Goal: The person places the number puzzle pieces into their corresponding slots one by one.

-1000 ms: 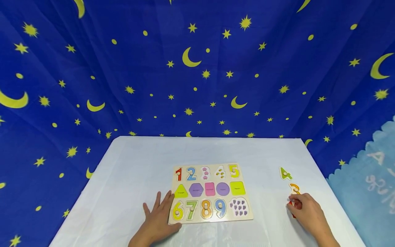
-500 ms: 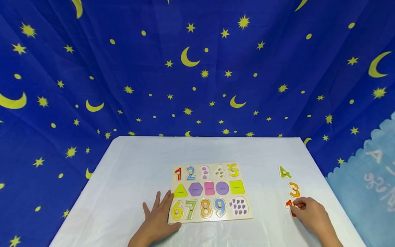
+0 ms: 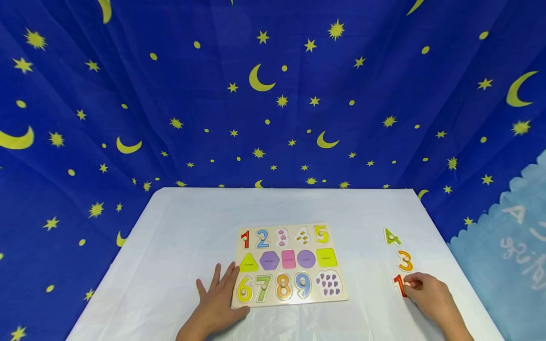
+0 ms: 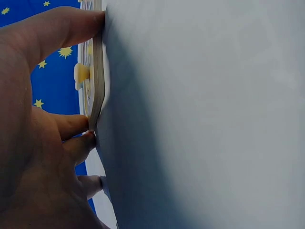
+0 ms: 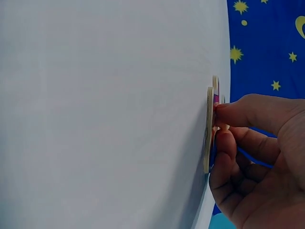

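Observation:
A wooden number puzzle board [image 3: 294, 302] lies on the white table. My left hand [image 3: 217, 303] rests at its lower left corner, fingers spread, thumb and index finger touching the edge; the left wrist view shows the thumb [image 4: 71, 28] against the board's side. Well to the right, my right hand [image 3: 432, 296] pinches the knob [image 5: 223, 127] of a number piece [image 3: 399, 286] that shows a red 1; the fingers cover the rest of it. Above that piece lie an orange 3 piece [image 3: 405, 261] and a green 4 piece [image 3: 391, 237].
On the board, the 3 recess [image 3: 282, 237], the 4 recess [image 3: 303, 236] and the grape-printed recess [image 3: 329, 283] hold no pieces. Other numbers, such as the yellow 5 [image 3: 321, 234], sit in place. A blue star-patterned cloth [image 3: 273, 118] hangs around the table.
My right hand has shifted slightly to the right over the red-1 piece, uncovering more of it and the orange 3. The left hand has stayed at the board.

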`<state>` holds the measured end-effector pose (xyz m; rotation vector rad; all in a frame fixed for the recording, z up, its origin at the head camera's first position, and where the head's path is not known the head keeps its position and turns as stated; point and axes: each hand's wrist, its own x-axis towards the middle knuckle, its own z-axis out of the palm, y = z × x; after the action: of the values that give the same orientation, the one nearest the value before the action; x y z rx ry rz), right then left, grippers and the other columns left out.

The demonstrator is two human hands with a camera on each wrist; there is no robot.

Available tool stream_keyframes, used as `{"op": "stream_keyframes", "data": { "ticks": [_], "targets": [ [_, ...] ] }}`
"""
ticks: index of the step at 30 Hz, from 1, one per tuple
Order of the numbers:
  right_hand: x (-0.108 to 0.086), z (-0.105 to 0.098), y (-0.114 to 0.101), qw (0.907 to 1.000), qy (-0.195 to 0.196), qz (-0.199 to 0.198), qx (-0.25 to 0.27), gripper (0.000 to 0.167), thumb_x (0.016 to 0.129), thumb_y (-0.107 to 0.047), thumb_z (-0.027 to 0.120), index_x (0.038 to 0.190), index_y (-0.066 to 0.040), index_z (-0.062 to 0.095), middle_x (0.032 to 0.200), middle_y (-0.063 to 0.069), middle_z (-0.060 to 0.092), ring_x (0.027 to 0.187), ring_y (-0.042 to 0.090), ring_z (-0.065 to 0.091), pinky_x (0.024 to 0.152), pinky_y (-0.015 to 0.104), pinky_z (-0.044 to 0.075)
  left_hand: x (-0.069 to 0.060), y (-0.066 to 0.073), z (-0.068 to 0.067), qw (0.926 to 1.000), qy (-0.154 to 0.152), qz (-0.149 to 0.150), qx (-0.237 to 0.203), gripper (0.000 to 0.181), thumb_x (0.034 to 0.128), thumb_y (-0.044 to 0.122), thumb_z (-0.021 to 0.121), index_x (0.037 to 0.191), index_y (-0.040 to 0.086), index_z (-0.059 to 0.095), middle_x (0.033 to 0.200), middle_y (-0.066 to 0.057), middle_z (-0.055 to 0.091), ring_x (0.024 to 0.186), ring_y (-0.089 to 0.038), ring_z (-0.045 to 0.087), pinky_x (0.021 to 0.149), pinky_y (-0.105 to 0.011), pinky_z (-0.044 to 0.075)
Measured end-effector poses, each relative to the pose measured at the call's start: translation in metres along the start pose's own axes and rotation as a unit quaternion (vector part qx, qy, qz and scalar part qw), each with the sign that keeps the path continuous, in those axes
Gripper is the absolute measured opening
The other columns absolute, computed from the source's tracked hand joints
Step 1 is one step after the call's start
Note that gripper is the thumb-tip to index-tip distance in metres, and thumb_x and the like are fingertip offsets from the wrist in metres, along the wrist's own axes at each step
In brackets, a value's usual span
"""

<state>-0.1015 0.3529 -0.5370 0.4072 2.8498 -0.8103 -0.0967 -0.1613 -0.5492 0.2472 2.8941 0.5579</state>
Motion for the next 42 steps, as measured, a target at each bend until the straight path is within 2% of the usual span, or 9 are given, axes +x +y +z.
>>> {"op": "stream_keyframes", "data": {
  "ticks": [17, 28, 36, 42],
  "targets": [
    [0.001, 0.0, 0.009, 0.9987, 0.035, -0.035, 0.008, 0.034, 0.084, -0.024, 0.072, 0.102, 0.005, 0.07, 0.081, 0.001, 0.065, 0.072, 0.016, 0.056, 0.061, 0.033, 0.046, 0.004, -0.002, 0.003, 1.0, 0.001, 0.0, 0.001, 0.102, 0.0696, 0.058, 0.072, 0.152, 0.014, 0.03, 0.158, -0.001, 0.023, 0.144, -0.037, 0.002, 0.092, -0.08, -0.006],
    [0.0, 0.002, 0.014, 0.9978, 0.061, -0.023, 0.012, 0.036, 0.082, -0.029, 0.075, 0.099, 0.003, 0.073, 0.075, -0.002, 0.065, 0.068, 0.014, 0.055, 0.06, 0.032, 0.044, 0.004, 0.0, 0.004, 1.0, 0.0, -0.003, 0.0, 0.101, 0.0693, 0.058, 0.072, 0.151, 0.014, 0.032, 0.157, -0.002, 0.024, 0.144, -0.037, 0.002, 0.093, -0.079, -0.006],
    [0.0, 0.001, 0.014, 0.9985, 0.053, -0.009, 0.014, 0.038, 0.084, -0.03, 0.073, 0.1, 0.004, 0.072, 0.075, -0.001, 0.064, 0.068, 0.016, 0.054, 0.058, 0.031, 0.043, 0.005, 0.0, 0.005, 1.0, -0.006, 0.0, -0.002, 0.101, 0.0699, 0.058, 0.071, 0.151, 0.014, 0.031, 0.158, -0.002, 0.023, 0.144, -0.037, 0.001, 0.093, -0.079, -0.006],
    [-0.003, 0.003, 0.006, 0.9954, 0.078, -0.053, 0.015, 0.033, 0.083, -0.028, 0.074, 0.098, 0.002, 0.073, 0.075, -0.002, 0.065, 0.068, 0.014, 0.055, 0.058, 0.03, 0.044, 0.004, -0.001, 0.005, 1.0, -0.008, -0.004, 0.004, 0.102, 0.0697, 0.058, 0.072, 0.152, 0.013, 0.031, 0.158, -0.002, 0.023, 0.144, -0.038, 0.002, 0.093, -0.08, -0.006]
  ]
}}
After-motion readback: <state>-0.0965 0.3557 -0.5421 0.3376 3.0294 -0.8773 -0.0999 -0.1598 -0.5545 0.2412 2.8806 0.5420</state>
